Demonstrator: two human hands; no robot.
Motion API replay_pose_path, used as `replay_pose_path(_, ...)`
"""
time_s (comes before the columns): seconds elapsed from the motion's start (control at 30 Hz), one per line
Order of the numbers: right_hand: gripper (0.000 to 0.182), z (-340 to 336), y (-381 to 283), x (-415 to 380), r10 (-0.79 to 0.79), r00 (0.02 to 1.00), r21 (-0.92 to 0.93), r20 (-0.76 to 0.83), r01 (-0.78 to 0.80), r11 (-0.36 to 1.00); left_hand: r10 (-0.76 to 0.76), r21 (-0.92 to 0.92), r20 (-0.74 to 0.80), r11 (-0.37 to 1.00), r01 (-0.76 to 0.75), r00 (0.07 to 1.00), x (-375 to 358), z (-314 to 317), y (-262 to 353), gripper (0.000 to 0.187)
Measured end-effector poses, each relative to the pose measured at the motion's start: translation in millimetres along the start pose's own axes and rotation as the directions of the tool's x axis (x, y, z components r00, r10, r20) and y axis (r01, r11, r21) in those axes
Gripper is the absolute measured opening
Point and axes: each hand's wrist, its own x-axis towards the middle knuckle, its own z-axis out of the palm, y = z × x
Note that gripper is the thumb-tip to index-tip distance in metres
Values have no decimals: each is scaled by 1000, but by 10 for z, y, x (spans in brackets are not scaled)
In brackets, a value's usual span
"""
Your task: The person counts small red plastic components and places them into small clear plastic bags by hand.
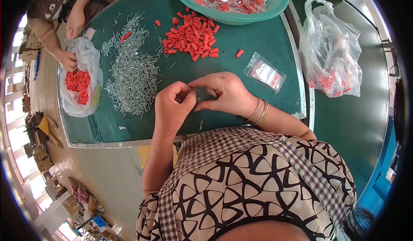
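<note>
Near the table's front edge, my left hand (174, 101) pinches one side of a small clear plastic bag (205, 95). My right hand (229, 91) grips the other side, its thumb and fingers curved around it. Whether anything lies inside the bag cannot be made out. Just beyond my hands is a pile of red plastic cone-shaped caps (193, 35). Left of my left hand spreads a heap of loose metal screws or nails (135, 77). A flat clear packet (264, 73) with a white label and red contents lies right of my right hand.
A green basket (232, 21) of filled packets stands at the far edge. White plastic bags (329, 52) rest on the right-hand surface. At the left, another person's hands (66, 60) work at a bag (92, 64) of small red pieces. A single red cap (239, 52) lies apart.
</note>
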Motion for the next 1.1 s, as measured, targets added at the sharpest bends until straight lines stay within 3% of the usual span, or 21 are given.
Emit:
replay_pose_path(0.27, 42, 31, 104, -1, -213, 974, -171, -84, 196, 966, -6, -10, 5, 1000, 6, 1000, 25, -6, -23, 6)
replay_pose_path(0.57, 45, 11, 64, 6, -117, 992, -55, -50, 114, 992, -11, -208, 57, 978, 23, 998, -2, -6, -132, 6)
replay_pose_path(0.7, 46, 13, 87, 7, -184, 978, -94, -94, 175, 980, -30, -207, 79, 977, 46, 996, -9, -7, -136, 7)
replay_pose_path(0.9, 41, 2, 86, 5, -106, 987, -47, -122, 101, 994, 163, -247, -33, 955, -166, 986, -71, -4, -172, 5)
replay_pose_path(0.97, 40, -9, 75, 15, -114, 986, -47, -119, 109, 993, 356, -25, -20, 934, -356, 934, -96, -47, -60, 8)
replay_pose_path(1.03, 42, 16, 90, 17, -144, 979, -39, -146, 140, 989, 552, 208, 44, 810, -548, 833, -74, -62, -56, 23)
replay_pose_path(1.1, 43, 42, 109, 13, -162, 975, -34, -152, 159, 987, 566, 369, 160, 725, -581, 809, -79, -107, -18, 27)
